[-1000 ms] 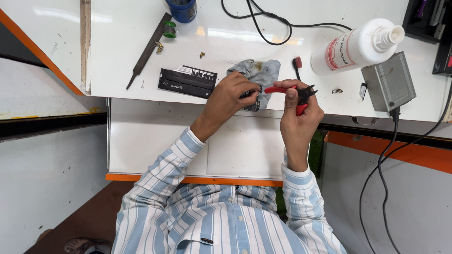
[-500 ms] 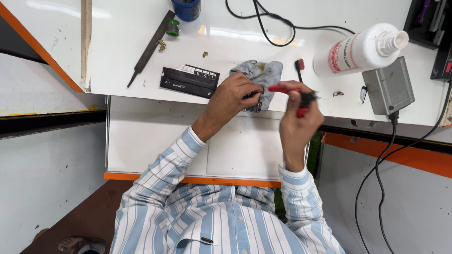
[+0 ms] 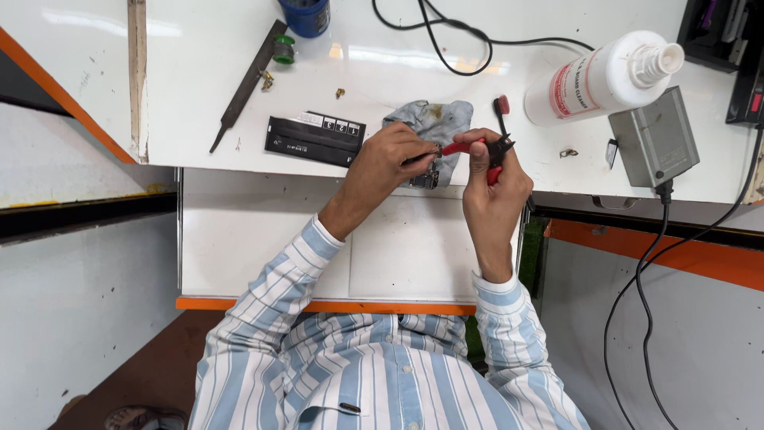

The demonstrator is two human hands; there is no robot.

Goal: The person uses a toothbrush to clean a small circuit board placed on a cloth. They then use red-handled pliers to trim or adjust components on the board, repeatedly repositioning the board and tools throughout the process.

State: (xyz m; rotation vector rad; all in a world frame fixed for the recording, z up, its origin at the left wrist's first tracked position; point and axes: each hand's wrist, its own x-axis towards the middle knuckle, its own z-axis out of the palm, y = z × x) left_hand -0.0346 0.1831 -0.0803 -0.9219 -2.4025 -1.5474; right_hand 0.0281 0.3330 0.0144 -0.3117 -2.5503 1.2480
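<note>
A white workbench (image 3: pixel 239 87) is spreading out ahead of both hands. A white bottle (image 3: pixel 605 77) is lying beyond the right hand, with a grey box (image 3: pixel 654 137) just beside it. A black flat case (image 3: pixel 313 138) is sitting left of the left hand, a long dark file (image 3: pixel 243 86) farther out. A stained grey cloth (image 3: pixel 434 127) is lying under the fingers. The right hand (image 3: pixel 493 179) is gripping red-handled cutters (image 3: pixel 477 147). The left hand (image 3: pixel 390 163) is pinching a small metal part (image 3: pixel 426 177), touching the cutters' tip.
</note>
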